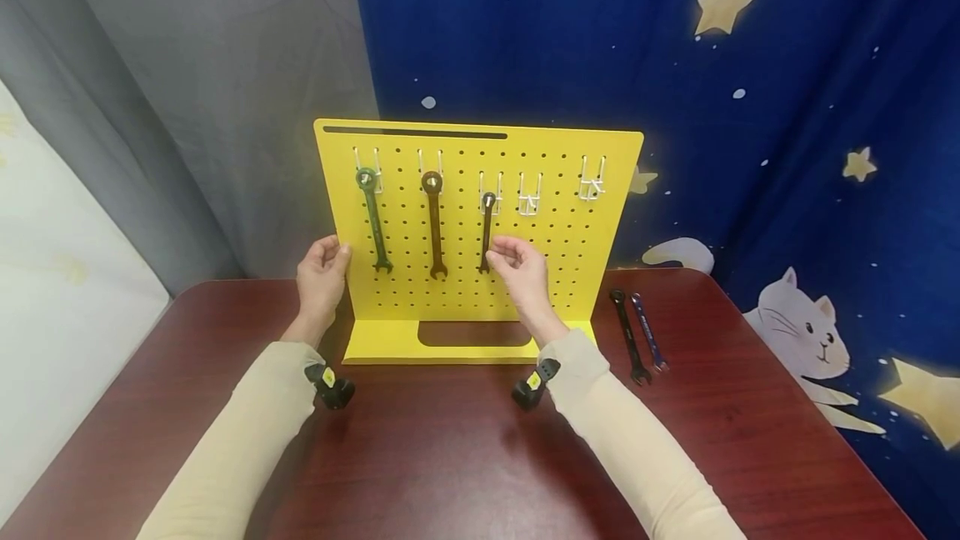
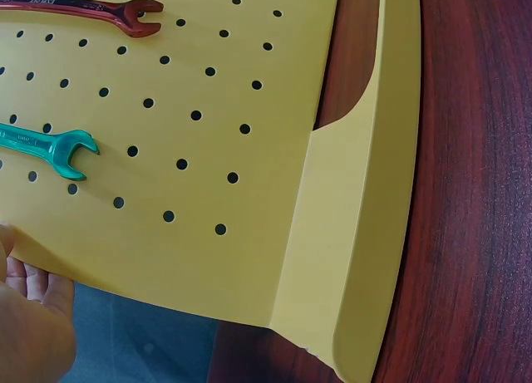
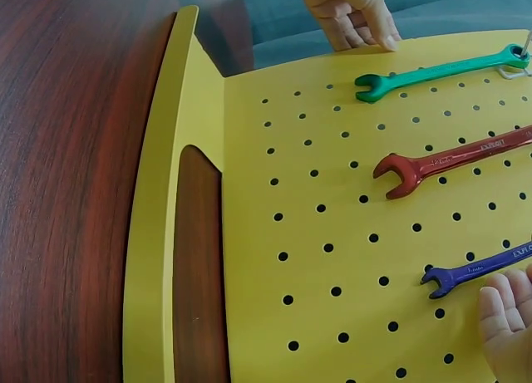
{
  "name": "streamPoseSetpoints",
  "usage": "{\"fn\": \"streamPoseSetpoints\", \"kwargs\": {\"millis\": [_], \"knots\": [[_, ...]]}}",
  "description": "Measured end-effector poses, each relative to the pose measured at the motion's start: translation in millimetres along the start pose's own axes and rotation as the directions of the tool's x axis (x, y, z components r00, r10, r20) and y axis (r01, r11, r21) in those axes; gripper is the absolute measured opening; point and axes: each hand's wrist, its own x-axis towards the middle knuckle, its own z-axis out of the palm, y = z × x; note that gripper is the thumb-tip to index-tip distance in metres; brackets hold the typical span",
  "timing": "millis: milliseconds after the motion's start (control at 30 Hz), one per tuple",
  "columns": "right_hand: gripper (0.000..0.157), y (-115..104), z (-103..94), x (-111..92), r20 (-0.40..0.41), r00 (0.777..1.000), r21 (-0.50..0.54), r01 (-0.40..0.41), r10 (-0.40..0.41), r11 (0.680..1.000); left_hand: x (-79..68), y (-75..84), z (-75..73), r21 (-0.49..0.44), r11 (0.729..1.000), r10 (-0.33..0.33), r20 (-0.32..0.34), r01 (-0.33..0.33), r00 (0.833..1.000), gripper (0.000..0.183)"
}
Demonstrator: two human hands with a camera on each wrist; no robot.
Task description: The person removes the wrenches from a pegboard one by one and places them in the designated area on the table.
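Observation:
A yellow pegboard [image 1: 465,290] stands on the table with three combination wrenches hanging from its hooks. At the board's left edge, my left hand [image 1: 323,277] pinches the rim between thumb and curled fingers. The green wrench [image 1: 376,223] hangs nearest to it, with the red wrench [image 1: 435,227] to the right. A smaller purple wrench [image 3: 474,271] hangs third. Close beside its lower end is my right hand [image 1: 522,273], its fingers loosely bent and not wrapped round it; whether they touch it, I cannot tell. The left wrist view shows the left hand [image 2: 33,325] at the board's side.
Two white hooks, a middle hook [image 1: 529,200] and a right hook [image 1: 592,183], hold no wrench. On the dark red table [image 1: 442,448], right of the board, lie a black wrench [image 1: 630,338] and a blue wrench [image 1: 648,332]. A starry blue curtain [image 1: 570,40] hangs behind.

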Motion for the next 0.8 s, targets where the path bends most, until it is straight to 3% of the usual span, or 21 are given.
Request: {"fn": "streamPoseSetpoints", "kwargs": {"millis": [800], "knots": [[0.025,0,12.9,4,-0.032,0.999,-0.005,0.004,-0.004,1.0,1.2,-0.5,0.5,-0.016,1.0,0.0,0.002,0.0,1.0,0.041]]}}
